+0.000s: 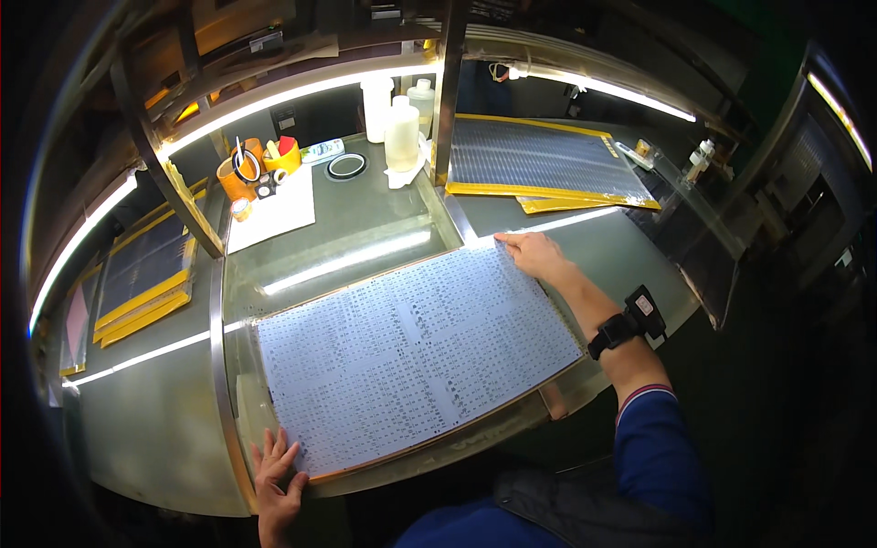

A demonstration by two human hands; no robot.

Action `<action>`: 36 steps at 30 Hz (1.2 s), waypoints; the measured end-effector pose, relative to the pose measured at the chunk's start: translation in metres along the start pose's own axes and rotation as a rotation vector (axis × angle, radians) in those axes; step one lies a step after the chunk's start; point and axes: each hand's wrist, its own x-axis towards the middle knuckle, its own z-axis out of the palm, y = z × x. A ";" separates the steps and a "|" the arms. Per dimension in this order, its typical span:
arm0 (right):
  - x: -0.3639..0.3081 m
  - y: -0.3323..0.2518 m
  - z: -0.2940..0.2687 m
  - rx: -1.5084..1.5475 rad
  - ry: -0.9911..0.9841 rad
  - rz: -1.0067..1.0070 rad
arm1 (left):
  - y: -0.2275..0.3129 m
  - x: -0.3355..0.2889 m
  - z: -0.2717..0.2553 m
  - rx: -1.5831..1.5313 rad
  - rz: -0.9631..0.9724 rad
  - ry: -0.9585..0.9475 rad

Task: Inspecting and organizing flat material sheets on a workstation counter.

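A large, thin rectangular panel (pixel 406 356), pale bluish-white with rows of small dark marks and a thin copper-coloured edge, lies flat and slightly turned on the glass worktop (pixel 301 265). My left hand (pixel 277 475) touches its near left corner, fingers spread and thumb apart. At the far right corner rests my right hand (pixel 534 256), index finger stretched along the edge; its other fingers are partly hidden. Neither hand wraps round anything. A black watch-like device (pixel 614 334) is strapped to my right wrist.
Metal uprights (pixel 219 384) divide the bench. Yellow-edged dark frames (pixel 539 160) lie at back right, more frames (pixel 146 269) at left. Plastic bottles (pixel 402 137), orange tape rolls (pixel 236 178), a white sheet (pixel 283 215) and a round dark-rimmed lens (pixel 346 166) stand behind the panel.
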 end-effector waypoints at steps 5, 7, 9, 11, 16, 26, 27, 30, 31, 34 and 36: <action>0.000 -0.002 -0.001 0.006 -0.006 0.007 | 0.002 -0.001 -0.001 -0.007 -0.006 -0.012; -0.001 -0.004 -0.003 -0.023 -0.012 0.023 | 0.002 0.000 -0.001 -0.002 -0.006 -0.014; -0.003 -0.007 -0.005 -0.055 -0.017 0.022 | 0.002 0.000 -0.001 0.003 -0.006 -0.019; -0.003 -0.011 -0.004 -0.086 -0.024 0.022 | 0.005 0.000 -0.002 0.020 0.000 -0.025; -0.007 -0.024 0.006 -0.499 0.122 -0.123 | 0.004 -0.007 0.001 0.123 0.007 -0.013; -0.007 0.009 0.031 -0.159 0.370 -0.424 | 0.038 -0.002 0.030 0.727 -0.002 -0.007; -0.008 0.010 0.032 -0.125 0.354 -0.411 | 0.042 0.009 0.030 0.695 0.082 -0.032; -0.006 0.009 0.049 -0.048 0.383 -0.395 | 0.037 0.057 0.029 0.613 0.302 -0.009; -0.007 0.011 0.053 -0.014 0.360 -0.366 | 0.024 0.081 0.027 0.644 0.296 0.046; -0.009 0.004 0.053 -0.007 0.363 -0.378 | -0.015 0.135 0.012 0.767 0.231 0.240; -0.012 0.010 0.051 -0.006 0.380 -0.365 | -0.028 0.154 0.016 0.783 0.285 0.297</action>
